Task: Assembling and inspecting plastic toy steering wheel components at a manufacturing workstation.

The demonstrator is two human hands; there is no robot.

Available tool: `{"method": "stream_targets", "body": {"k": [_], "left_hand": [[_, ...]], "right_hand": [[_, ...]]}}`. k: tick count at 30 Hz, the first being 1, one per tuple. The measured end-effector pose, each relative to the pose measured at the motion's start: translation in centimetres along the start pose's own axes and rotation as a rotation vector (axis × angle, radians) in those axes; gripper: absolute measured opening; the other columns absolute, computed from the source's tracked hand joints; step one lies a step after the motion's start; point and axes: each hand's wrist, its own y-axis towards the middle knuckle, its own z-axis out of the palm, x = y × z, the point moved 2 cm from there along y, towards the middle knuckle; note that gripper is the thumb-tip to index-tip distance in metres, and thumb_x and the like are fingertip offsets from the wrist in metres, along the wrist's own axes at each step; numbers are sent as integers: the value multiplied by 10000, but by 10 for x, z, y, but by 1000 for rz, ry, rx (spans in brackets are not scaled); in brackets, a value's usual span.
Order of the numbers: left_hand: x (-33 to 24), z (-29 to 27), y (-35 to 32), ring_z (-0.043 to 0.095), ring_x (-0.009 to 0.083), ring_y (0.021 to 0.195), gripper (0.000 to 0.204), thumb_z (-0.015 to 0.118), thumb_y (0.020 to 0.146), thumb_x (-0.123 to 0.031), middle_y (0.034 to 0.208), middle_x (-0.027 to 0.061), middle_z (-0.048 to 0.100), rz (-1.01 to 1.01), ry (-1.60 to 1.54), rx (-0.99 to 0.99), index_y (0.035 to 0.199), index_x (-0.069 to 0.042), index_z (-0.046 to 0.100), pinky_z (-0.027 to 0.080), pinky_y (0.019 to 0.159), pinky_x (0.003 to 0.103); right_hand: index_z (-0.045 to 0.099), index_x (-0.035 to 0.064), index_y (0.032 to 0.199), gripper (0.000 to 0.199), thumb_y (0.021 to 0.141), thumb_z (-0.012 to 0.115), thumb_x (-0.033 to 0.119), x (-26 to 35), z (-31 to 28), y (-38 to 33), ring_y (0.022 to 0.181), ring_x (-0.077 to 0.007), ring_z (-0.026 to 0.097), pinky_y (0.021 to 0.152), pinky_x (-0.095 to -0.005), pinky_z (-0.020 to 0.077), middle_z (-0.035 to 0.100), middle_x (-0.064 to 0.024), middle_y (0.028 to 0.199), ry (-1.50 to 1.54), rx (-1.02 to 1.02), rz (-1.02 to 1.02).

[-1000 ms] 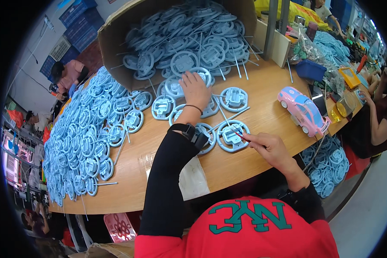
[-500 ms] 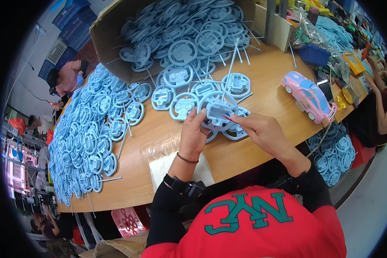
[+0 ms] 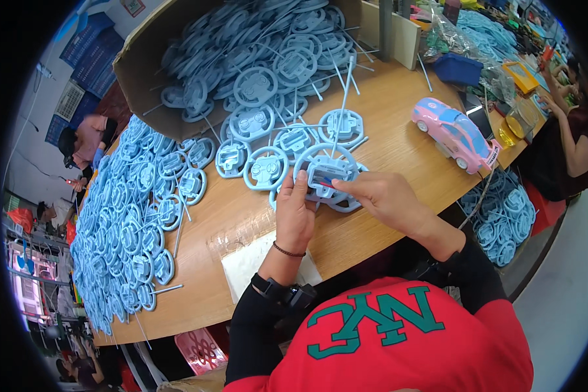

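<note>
Holding a round, light-blue plastic steering-wheel-shaped part [image 3: 326,172] by its near-left rim with the left hand [image 3: 294,218], partly closed, and pinching a slim red tool [image 3: 326,183] at the part's recessed hub with the curled right hand [image 3: 391,200], over a tan wooden table [image 3: 385,145]. Facing, farther off, a brown cardboard box [image 3: 138,72] heaped with similar light-blue parts [image 3: 255,87].

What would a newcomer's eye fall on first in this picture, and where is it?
Likely first is the huge heap of blue, wheel-shaped parts on the left of the table. Next come the cardboard box at the top, packed with more, and the pink toy car at the right. In the centre, the left hand holds one blue wheel.
</note>
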Motion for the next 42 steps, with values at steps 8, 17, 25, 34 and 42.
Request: {"method": "stream_targets", "body": {"k": [8,17,25,34,42], "left_hand": [[-4,-2,-2,601,197,1096,406,499,999,-342,1223,75,607,-99,93,99,1285,-56,526,501,932,362],[-5,-1,0,613,225,1086,443,454,1011,-376,1202,104,618,-271,71,201,1278,-29,517,513,931,396],[-14,5,-1,632,182,974,394,445,1019,-357,1096,82,635,-351,208,144,1204,-27,557,545,802,333],[-208,-104,58,499,279,1242,531,500,993,-348,1371,154,500,743,25,49,1392,-11,401,397,1066,379],[-134,-191,121,537,377,1182,853,602,788,-646,1271,280,555,-137,1973,-570,1305,29,538,381,1037,399]], "right_hand": [[686,208,1137,307,850,610,133,3,-5,-1,712,-285,642,607,-393,508,648,-75,802,-20,0,-8],[691,222,1128,298,850,624,140,2,-11,-8,708,-291,639,608,-394,508,658,-79,806,11,21,-1],[692,209,1133,288,864,619,137,-8,-5,-11,731,-292,638,636,-396,502,658,-91,810,40,28,55],[678,140,1170,343,843,634,43,-12,-20,-10,695,-262,619,613,-339,471,650,-116,805,234,-52,82],[676,112,1165,327,848,638,42,-10,-16,-11,683,-251,612,613,-331,466,643,-129,791,247,-3,83]]}}
